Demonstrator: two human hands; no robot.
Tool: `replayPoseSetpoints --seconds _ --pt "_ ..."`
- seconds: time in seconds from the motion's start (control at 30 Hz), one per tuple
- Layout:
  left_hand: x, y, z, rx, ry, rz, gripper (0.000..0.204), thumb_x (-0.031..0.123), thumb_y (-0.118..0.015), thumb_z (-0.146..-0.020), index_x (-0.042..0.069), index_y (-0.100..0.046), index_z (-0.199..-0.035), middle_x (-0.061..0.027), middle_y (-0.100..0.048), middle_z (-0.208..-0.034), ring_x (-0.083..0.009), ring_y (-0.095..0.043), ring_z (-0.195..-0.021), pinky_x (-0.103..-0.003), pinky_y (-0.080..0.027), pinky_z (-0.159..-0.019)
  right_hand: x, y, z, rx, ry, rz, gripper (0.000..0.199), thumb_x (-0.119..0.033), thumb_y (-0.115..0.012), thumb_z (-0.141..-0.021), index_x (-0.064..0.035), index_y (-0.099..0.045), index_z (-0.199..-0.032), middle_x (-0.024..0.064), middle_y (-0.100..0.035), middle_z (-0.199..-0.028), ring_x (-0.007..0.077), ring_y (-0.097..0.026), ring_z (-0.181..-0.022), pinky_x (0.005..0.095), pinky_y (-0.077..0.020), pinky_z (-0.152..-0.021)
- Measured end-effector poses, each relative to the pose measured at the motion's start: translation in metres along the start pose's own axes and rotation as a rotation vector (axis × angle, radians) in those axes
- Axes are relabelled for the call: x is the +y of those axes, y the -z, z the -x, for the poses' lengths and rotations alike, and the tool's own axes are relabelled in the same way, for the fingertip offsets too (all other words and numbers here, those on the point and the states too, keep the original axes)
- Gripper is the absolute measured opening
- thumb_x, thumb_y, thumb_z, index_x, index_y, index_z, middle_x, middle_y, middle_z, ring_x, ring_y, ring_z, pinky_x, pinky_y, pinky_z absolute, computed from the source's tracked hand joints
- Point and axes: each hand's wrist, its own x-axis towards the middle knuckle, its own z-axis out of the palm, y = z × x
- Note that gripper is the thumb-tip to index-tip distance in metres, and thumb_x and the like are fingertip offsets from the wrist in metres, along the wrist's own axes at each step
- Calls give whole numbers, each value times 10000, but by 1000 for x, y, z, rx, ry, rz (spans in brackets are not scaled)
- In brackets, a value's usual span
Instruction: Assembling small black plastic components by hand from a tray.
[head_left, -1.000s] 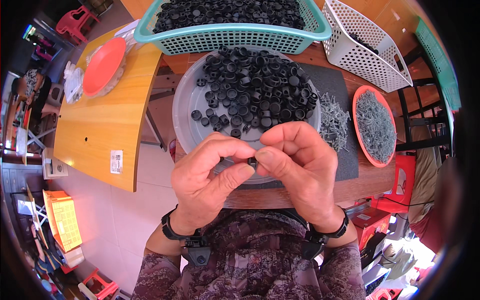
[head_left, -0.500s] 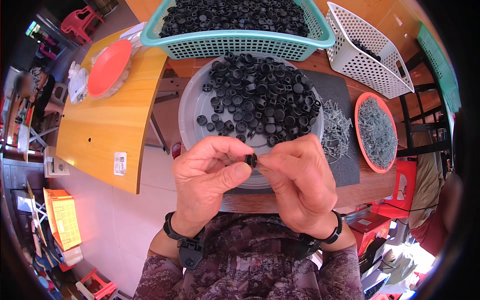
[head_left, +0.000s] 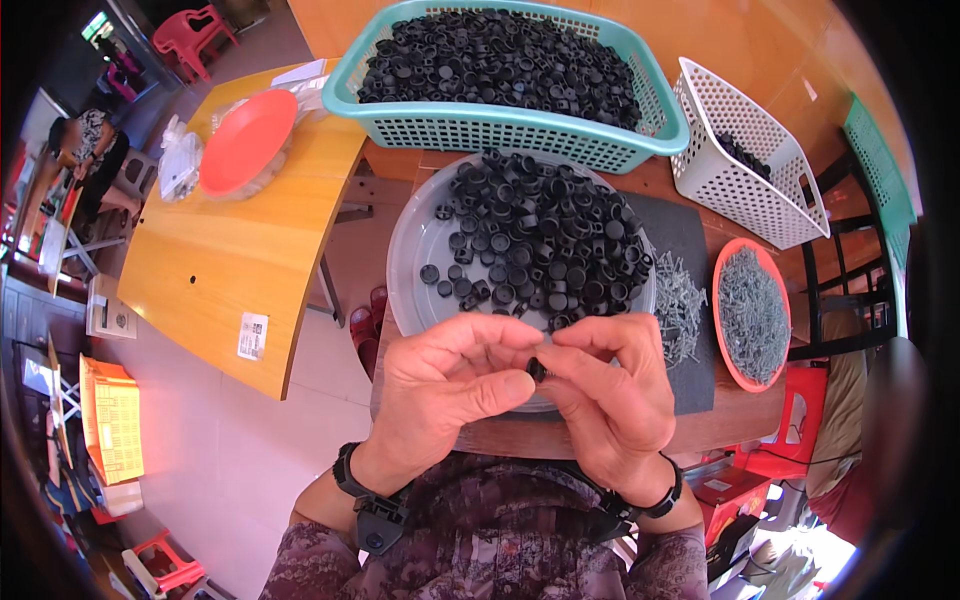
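My left hand [head_left: 435, 390] and my right hand [head_left: 615, 395] meet over the near rim of a round translucent basin [head_left: 403, 270]. Between their fingertips is a small black plastic cap [head_left: 537, 370]. The right thumb and fingers pinch it, and the left thumb tip presses at its left side. Fingers partly cover the cap, so any screw in it cannot be made out. Many similar black caps [head_left: 550, 235] are heaped in the basin. Loose silver screws [head_left: 678, 310] lie to its right on a dark mat [head_left: 690, 235].
An orange-rimmed dish of screws [head_left: 752, 315] stands at the right. Behind are a teal basket of caps [head_left: 520, 132] and a white basket [head_left: 725, 195]. At left, a yellow table [head_left: 235, 260] carries a red-orange plate [head_left: 248, 143]. A person [head_left: 90, 150] sits farther off.
The view has shifted, so the basin and baskets sit lower in the picture. The cap has turned between my fingertips, and my right fingers have closed farther around it.
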Motion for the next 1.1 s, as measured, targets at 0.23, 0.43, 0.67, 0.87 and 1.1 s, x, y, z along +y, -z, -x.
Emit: replayPoseSetpoints --seconds 0.23,0.43,0.67,0.87,1.1 --pt "2 3 -1 -36 53 -110 307 37 -701 -758 -62 -587 -1026 -105 -634 -928 -162 -612 -864 -280 -500 -781 0 0 2 -2 8 24 313 13 -714 -596 -32 -676 -903 89 -584 -899 214 -510 -741 268 -435 -571" --pt "18 9 -6 103 -140 -205 234 108 -655 -809 -51 -572 -960 -100 -618 -876 -147 -598 -780 -244 -478 -710 8 -1 -14 1 -19 -49 349 46 -688 -624 -43 -639 -958 117 -575 -820 260 -522 -734 336 -428 -617" --pt "19 25 -7 231 -324 -234 253 154 -617 -845 -57 -554 -969 -102 -599 -823 -148 -556 -732 -249 -440 -692 33 -12 -22 -303 4 62 271 56 -671 -630 -27 -640 -886 86 -584 -801 248 -514 -713 330 -414 -628" --pt "16 28 -2 245 -300 -209 249 151 -626 -836 -53 -555 -960 -101 -598 -819 -151 -559 -730 -250 -439 -688 41 -26 -32 -410 136 222 282 50 -661 -579 -41 -646 -845 68 -509 -716 238 -479 -679 332 -410 -578" --pt "14 27 -3 248 -270 -185 256 156 -636 -827 -51 -554 -953 -99 -598 -815 -153 -561 -728 -251 -440 -686 40 -34 -36 -519 207 335 185 18 -621 -592 -47 -614 -766 64 -481 -719 237 -476 -702 335 -421 -581"
